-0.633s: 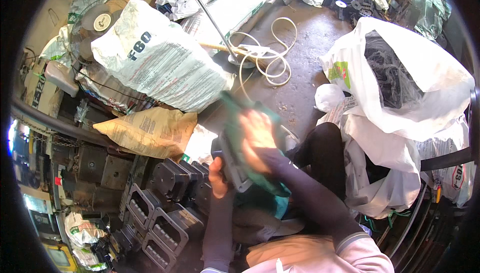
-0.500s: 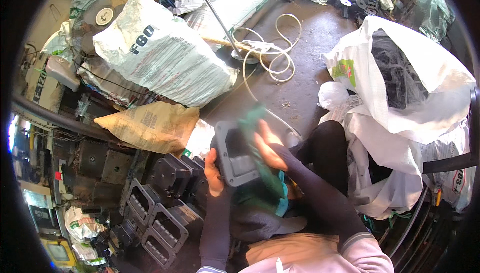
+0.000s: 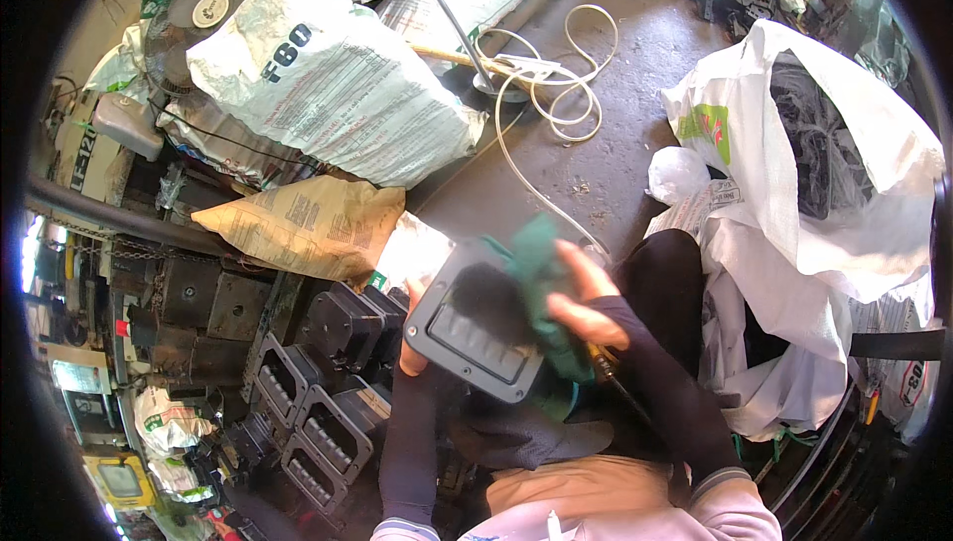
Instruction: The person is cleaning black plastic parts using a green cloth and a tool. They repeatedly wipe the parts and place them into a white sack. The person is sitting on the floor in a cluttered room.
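Note:
A dark grey rectangular plastic housing (image 3: 501,354), with a flanged rim, screw holes at its corners and a ribbed recess, is held tilted over my lap. My left hand (image 3: 410,350) grips its left side, with most of the fingers hidden behind it. My right hand (image 3: 588,308) is closed around a crumpled green cloth (image 3: 541,288), which touches the housing's upper right edge. Just below that hand lies a slim yellow and dark object (image 3: 604,362) whose kind I cannot make out. Similar housings (image 3: 323,457) are stacked beside my left forearm.
An open white sack (image 3: 715,233) with plastic-wrapped black parts stands at right. A brown paper sack (image 3: 308,228) and a full white sack (image 3: 347,104) lie at left, near a fan (image 3: 208,10). A pale hose (image 3: 586,109) coils on the floor by a red-handled pole (image 3: 447,15).
The housing has tilted, its recess now facing up toward me more. My right hand and the green cloth have shifted right and slightly down along it. My left hand has moved slightly left.

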A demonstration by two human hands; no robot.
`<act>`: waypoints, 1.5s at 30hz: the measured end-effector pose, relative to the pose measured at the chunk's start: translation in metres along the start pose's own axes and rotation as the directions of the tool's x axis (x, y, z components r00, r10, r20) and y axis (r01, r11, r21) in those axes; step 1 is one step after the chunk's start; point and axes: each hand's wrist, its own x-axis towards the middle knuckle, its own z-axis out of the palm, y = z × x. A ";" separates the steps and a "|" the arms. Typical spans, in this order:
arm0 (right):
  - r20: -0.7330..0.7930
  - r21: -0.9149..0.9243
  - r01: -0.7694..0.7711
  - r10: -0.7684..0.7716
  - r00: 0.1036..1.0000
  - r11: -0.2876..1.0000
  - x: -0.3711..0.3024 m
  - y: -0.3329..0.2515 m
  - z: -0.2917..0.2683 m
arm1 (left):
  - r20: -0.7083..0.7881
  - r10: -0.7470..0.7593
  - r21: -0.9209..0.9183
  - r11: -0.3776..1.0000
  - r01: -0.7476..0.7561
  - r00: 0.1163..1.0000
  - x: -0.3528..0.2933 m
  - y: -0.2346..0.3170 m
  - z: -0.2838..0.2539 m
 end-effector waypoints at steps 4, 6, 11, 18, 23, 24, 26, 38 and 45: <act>-0.007 -0.166 -0.026 0.025 1.000 0.986 0.016 -0.013 0.021 | -0.239 0.086 0.382 0.924 0.012 0.967 -0.006 0.002 0.017; -0.068 -0.167 -0.024 0.013 0.998 0.986 0.017 -0.014 0.025 | -0.103 0.070 0.299 0.953 -0.037 0.992 -0.013 0.001 0.026; -0.142 -0.310 -0.095 0.053 0.988 0.946 0.016 -0.022 0.032 | 0.202 0.051 0.037 0.998 -0.060 0.978 -0.022 -0.024 0.022; -0.278 -0.383 -0.301 0.202 0.939 0.874 0.037 -0.057 0.032 | -0.020 -0.062 0.240 0.969 0.065 0.998 -0.026 -0.048 0.005; -0.302 -0.240 -0.421 0.345 0.889 0.874 0.027 -0.061 0.042 | 0.007 0.110 0.333 0.937 -0.106 0.994 -0.018 -0.033 0.041; -0.309 -0.250 -0.447 0.367 0.877 0.859 0.021 -0.058 0.045 | 0.027 0.116 0.346 0.931 -0.118 0.993 -0.016 -0.028 0.048; -0.194 -0.088 -0.456 0.434 0.880 0.886 0.011 -0.048 0.048 | 0.109 0.138 0.464 0.869 -0.173 0.984 -0.012 -0.019 0.061; -0.304 -0.238 -0.363 0.286 0.909 0.901 -0.025 0.002 -0.017 | 0.251 0.243 -0.383 0.914 -0.134 0.937 -0.013 -0.019 -0.015; -0.275 -0.391 -0.016 -0.100 0.956 0.920 -0.027 -0.024 -0.005 | 0.292 0.217 -0.205 0.965 -0.161 0.931 0.007 -0.028 -0.050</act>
